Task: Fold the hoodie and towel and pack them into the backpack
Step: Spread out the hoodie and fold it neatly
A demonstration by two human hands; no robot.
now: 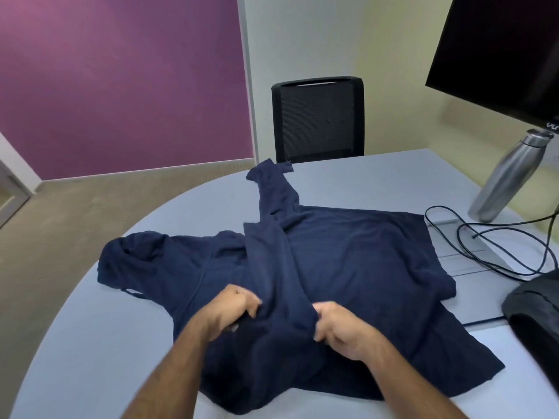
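**Hoodie mid-fold on office table, both hands on one sleeve**

Hoodie (pixel 348 261), navy and spread flat across a pale blue table (pixel 211 201), lies with its hood toward the person's left and one sleeve stretched away toward a black mesh chair (pixel 317 119). The near sleeve is laid across the body of the garment. The left hand (pixel 234 306) and right hand (pixel 338 328) each grip a bunch of that sleeve's cloth, fingers curled tight round the fabric, close together. A dark backpack (pixel 535 316) sits at the table's right edge, only partly in view; no towel can be made out. A steel bottle (pixel 508 176) and loose black cables (pixel 499 252) lie just beyond the hem. The fold looks barely begun. The chief risk appears to be bunching: with both hands gathering cloth at one spot, the sleeve may crease or drag the body askew. A wide pull could also sweep the hem into the cables.
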